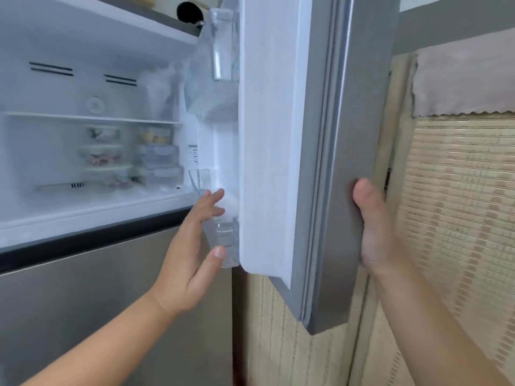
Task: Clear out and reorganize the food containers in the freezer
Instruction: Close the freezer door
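Swinging wide, the freezer door (pixel 328 162) is gripped at its edge by the right hand (pixel 373 229) while the left hand (pixel 192 246) hovers relaxed, so stacked food containers (pixel 131 157) inside can be reached.

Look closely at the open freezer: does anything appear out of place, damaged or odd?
Frost or ice has built up in the upper right corner of the freezer compartment. The stacked food containers below sit upright and orderly; blur hides finer detail.
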### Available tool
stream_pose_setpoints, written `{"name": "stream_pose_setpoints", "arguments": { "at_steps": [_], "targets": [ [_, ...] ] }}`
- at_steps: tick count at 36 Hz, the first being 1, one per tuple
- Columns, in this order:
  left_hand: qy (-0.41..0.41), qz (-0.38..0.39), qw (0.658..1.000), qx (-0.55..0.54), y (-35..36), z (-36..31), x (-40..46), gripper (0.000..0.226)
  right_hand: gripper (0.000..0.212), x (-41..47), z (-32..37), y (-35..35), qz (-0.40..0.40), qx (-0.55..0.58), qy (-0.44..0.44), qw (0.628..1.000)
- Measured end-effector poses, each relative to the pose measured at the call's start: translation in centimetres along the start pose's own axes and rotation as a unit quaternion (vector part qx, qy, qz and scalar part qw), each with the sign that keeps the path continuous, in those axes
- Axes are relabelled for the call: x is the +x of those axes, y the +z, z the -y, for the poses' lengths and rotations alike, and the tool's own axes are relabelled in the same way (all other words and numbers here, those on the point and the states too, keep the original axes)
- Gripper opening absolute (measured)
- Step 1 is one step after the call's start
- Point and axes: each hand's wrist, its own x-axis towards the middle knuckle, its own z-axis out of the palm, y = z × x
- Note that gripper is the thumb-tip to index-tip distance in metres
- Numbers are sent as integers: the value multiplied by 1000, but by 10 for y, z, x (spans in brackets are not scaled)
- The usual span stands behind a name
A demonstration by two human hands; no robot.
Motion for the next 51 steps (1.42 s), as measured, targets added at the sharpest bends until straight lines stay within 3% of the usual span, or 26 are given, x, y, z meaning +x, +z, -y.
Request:
{"name": "stream_pose_setpoints", "arguments": {
  "at_steps": [4, 7, 13, 18, 21, 26, 30, 33, 37, 41, 46, 51],
  "targets": [
    [-37, -22, 999, 12, -24, 4, -12, 61, 107, 5, 2, 35, 46, 37, -16, 998],
    [-68, -43, 996, 23, -44, 7, -22, 59, 96, 7, 0, 62, 77, 41, -56, 995],
    [-155, -116, 980, 38, -82, 8, -42, 49, 96, 10, -13, 115, 106, 22, -122, 987],
    [-185, -143, 969, 80, -113, -5, -46, 50, 91, 12, -26, 153, 73, -33, -186, 979],
    [-148, -162, 965, 145, -131, -17, -44, 53, 87, 11, -30, 172, 51, -75, -213, 973],
    [-6, -136, 957, 257, -144, -57, -28, 60, 79, 13, -34, 198, 56, -124, -274, 952],
    [48, -101, 914, 389, -146, -81, -15, 58, 67, 18, -53, 208, 85, -146, -281, 945],
    [45, -68, 851, 520, -145, -83, -7, 55, 65, 23, -73, 214, 93, -168, -257, 947],
    [-3, -20, 773, 634, -145, -67, -2, 58, 66, 34, -99, 222, 100, -206, -235, 945],
    [-76, 13, 723, 687, -151, -45, 0, 60, 69, 48, -123, 230, 118, -245, -228, 935],
    [-114, -2, 689, 715, -160, -15, 1, 64, 72, 67, -151, 239, 133, -286, -231, 921],
    [-140, 13, 694, 706, -168, 19, -1, 73, 75, 90, -181, 246, 162, -331, -220, 903]
  ]
}}
